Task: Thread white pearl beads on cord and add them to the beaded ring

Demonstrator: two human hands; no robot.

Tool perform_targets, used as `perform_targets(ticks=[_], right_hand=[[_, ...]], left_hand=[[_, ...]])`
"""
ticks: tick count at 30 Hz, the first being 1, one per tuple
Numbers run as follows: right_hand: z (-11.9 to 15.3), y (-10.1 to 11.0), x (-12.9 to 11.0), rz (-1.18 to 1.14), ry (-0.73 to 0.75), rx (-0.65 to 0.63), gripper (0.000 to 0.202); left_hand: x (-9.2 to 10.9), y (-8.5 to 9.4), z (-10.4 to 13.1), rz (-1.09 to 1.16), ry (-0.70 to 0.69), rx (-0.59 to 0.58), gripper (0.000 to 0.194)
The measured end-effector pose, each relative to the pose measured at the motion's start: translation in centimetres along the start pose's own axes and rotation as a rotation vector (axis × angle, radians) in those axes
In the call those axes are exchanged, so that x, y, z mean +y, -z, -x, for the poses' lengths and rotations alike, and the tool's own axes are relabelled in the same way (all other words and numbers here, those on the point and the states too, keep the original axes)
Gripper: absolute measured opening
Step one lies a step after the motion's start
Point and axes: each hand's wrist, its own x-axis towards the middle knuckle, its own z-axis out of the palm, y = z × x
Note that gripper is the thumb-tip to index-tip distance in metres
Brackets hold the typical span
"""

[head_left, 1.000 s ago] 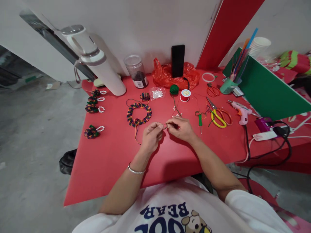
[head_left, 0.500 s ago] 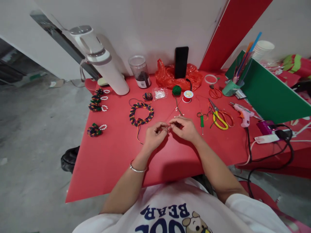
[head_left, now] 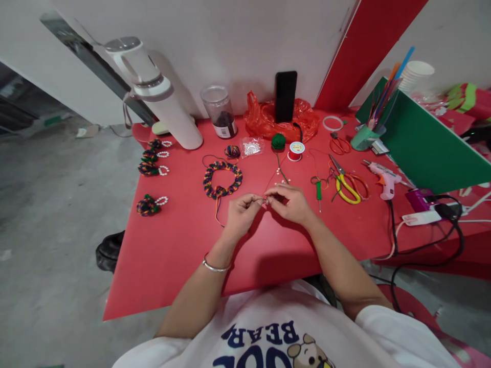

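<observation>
Pinching at the middle of the red table (head_left: 172,255): left hand (head_left: 241,214) and right hand (head_left: 289,203), fingertips nearly meeting over a small pale bead (head_left: 265,201) on a thin cord (head_left: 273,180).

- Left hand: thumb and forefinger closed together, tips just left of the bead; whether they grip the bead or only the cord is too small to tell. Silver bangle (head_left: 215,267) at the wrist.
- Right hand: fingers closed in a pinch, tips just right of the bead, touching or almost touching the left fingertips.
- Bead and cord: held just above the table; the cord runs away from the hands toward the green yarn ball (head_left: 278,141).
- Beyond the bead, left: multicoloured braided ring (head_left: 223,179), clear of the left hand.
- Beyond the bead, right: loose white beads (head_left: 287,180), red thread spool (head_left: 296,151), green-handled tool (head_left: 318,191), yellow-handled scissors (head_left: 346,188), pink glue gun (head_left: 383,177).
- Far edge: white flask (head_left: 161,97), jar (head_left: 220,111), black phone (head_left: 286,95) upright against a red bag (head_left: 264,120).
</observation>
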Motion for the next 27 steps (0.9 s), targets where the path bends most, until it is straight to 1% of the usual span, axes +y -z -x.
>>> perform_targets(ticks=[4,9,13,16,19,23,25,27], right_hand=[[0.0,0.1,0.0,0.001,-0.016,-0.003,0.015],[0.0,0.1,-0.1,-0.011,-0.051,-0.013,0.015],[0.0,0.1,-0.2,-0.022,-0.054,-0.019,0.016],[0.0,0.1,-0.1,-0.035,-0.083,0.000,0.022],[-0.1,0.2,0.2,-0.018,-0.156,0.049,0.026],[-0.3,0.2,0.7,-0.044,-0.254,0.131,0.021],[-0.3,0.1,0.8,-0.134,-0.308,0.124,0.022],[-0.3,0.0,0.8,-0.293,-0.402,0.059,0.028]], left_hand=[[-0.3,-0.3,0.1,0.076,0.036,0.019,0.021],[-0.7,-0.3,0.1,0.104,0.063,0.055,0.020],[-0.6,-0.3,0.0,0.117,0.056,0.058,0.020],[-0.5,-0.3,-0.2,0.135,0.081,0.062,0.021],[-0.5,-0.3,-0.2,0.150,0.106,0.070,0.023],[-0.7,-0.3,-0.2,0.154,0.118,0.086,0.024],[-0.6,-0.4,-0.1,0.165,0.129,0.094,0.024],[-0.5,-0.4,-0.1,0.176,0.140,0.093,0.025]])
